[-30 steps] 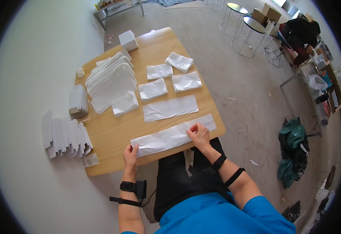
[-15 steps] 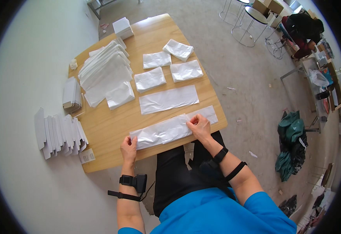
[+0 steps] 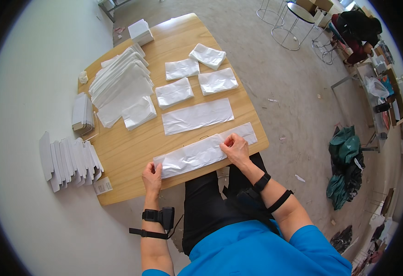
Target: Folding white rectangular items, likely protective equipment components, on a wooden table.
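A long, thin white sheet (image 3: 192, 156), folded into a strip and lightly wrinkled, lies along the near edge of the table. My left hand (image 3: 152, 178) pinches its left end between thumb and fingers. Farther right, my right hand (image 3: 235, 148) pinches the strip's upper layer, and a flat end of white sheet (image 3: 246, 132) shows beyond that hand. Just above lies another flat white strip (image 3: 198, 116). Smaller folded white packets (image 3: 174, 93) rest behind it, several in all.
On the wooden table (image 3: 132, 163), a fanned pile of white sheets (image 3: 121, 85) takes up the left side. White card stacks (image 3: 140, 32) stand at the far corner and along the left wall. To the right are dark bags (image 3: 344, 161) on the floor, stools (image 3: 300, 13) and a bending person (image 3: 358, 34).
Both hands keep their places on the strip, which looks a little flatter. A small thin dark loop now shows at its far edge. The whole view has shifted slightly.
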Demonstrator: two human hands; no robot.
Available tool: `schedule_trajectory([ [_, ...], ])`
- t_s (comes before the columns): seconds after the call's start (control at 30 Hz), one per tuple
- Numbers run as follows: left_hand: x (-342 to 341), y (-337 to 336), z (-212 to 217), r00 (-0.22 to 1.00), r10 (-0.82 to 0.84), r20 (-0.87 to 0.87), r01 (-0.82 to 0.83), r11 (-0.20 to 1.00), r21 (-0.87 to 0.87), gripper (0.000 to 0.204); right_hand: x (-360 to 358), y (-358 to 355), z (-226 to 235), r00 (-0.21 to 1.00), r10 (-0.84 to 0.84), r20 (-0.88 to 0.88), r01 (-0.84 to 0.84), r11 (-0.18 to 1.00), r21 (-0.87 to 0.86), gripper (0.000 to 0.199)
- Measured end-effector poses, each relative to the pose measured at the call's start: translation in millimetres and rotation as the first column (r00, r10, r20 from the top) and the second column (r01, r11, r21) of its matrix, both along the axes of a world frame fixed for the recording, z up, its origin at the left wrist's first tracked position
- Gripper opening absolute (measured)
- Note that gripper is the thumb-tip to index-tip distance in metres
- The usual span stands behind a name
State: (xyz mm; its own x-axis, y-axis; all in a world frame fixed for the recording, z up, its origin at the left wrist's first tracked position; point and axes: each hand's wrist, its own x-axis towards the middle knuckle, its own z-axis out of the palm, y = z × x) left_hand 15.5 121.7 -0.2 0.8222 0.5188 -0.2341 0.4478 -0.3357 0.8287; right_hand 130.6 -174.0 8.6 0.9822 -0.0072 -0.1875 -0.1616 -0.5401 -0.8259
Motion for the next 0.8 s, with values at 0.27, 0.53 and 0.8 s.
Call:
schedule_trajectory([
  [0.27, 43, -88, 77, 0.941, -0.259, 0.219, 0.099, 0.827, 0.553, 0.014, -1, -2, -3, 1.0, -0.022, 0.003, 0.022, 1.0, -0.004, 0.016],
  [0.53, 74, -153, 19, 0.914, -0.371, 0.162, 0.38, 0.924, -0.029, 0.011, -1, 1, -5, 1.0, -0.013, 0.019, 0.013, 1.0, 0.004, 0.022],
  [0.8, 75, -144, 12, 0.897, -0.43, 0.1, 0.442, 0.875, -0.199, 0.013, -33, -19, 2, 0.996, 0.028, -0.084, -0.009, 0.976, 0.218, 0.019],
])
